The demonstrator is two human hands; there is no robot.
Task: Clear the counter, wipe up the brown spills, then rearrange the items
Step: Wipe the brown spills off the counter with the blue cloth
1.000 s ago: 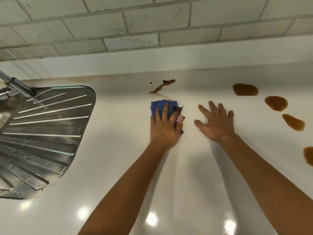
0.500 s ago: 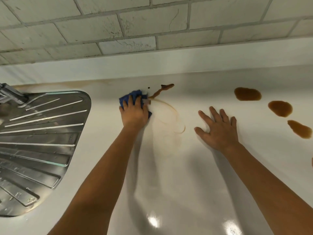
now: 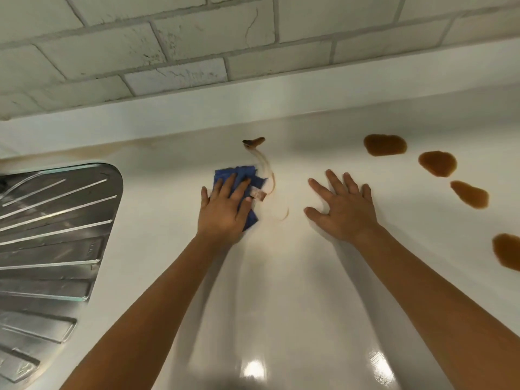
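White tabletop [image 3: 281,305], steel drainboard [image 3: 50,235] at left. Four brown spills [image 3: 385,144] along right side, smeared streak [image 3: 263,164] near back. Right hand [image 3: 344,212] flat, fingers spread, holding nothing. Left hand [image 3: 225,212] presses blue cloth [image 3: 239,178] beside streak, fingers straight.

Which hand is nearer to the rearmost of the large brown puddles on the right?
Right. The right hand lies flat on the counter, just left of and in front of that puddle. The left hand presses the blue cloth farther left.
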